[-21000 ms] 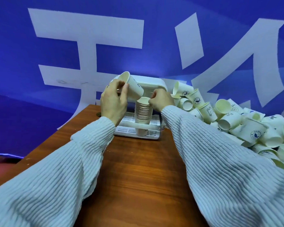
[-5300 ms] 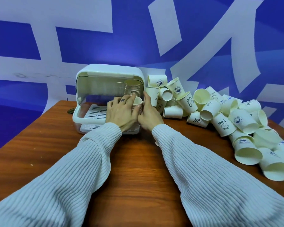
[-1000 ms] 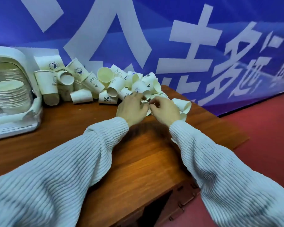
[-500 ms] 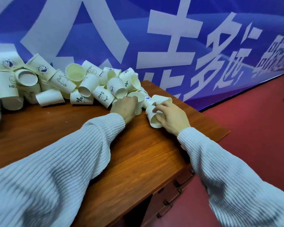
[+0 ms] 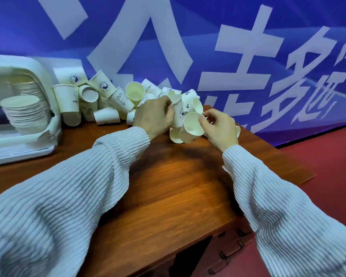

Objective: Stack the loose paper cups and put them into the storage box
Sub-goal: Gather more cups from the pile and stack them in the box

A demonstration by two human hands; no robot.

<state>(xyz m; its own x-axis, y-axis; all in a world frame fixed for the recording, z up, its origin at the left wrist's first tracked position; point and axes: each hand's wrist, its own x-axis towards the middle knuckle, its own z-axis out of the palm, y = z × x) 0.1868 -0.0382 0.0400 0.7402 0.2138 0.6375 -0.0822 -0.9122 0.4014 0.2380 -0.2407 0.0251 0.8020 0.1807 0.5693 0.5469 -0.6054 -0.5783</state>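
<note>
Head view, reading from the left: the storage box sits at the far left of the bench, a white moulded plastic shell with rounded corners and a slotted tray floor, its front open toward me. Inside it stands a nested stack of cups, rims ribbed one above another, with what looks like a second stack behind it – so part of the job is plainly done. Just beside the box lies the pile of loose paper cups, thin cream card with rolled rims and small blue prints, some upright, some on their sides, several mouth-out, leaning against the blue banner. I judge that a good many are left, likely more than one further stack's worth. My left hand, in a ribbed pale knit sleeve, has its fingers curled round a printed cup at the pile's right end. My right hand pinches the rim of an open-mouthed cup between thumb and fingertips, tilted toward me. The two cups are touching or nearly so – I cannot tell whether one has started into the other. The bench is glossy reddish wood-grain, and at the right there is red floor.
</note>
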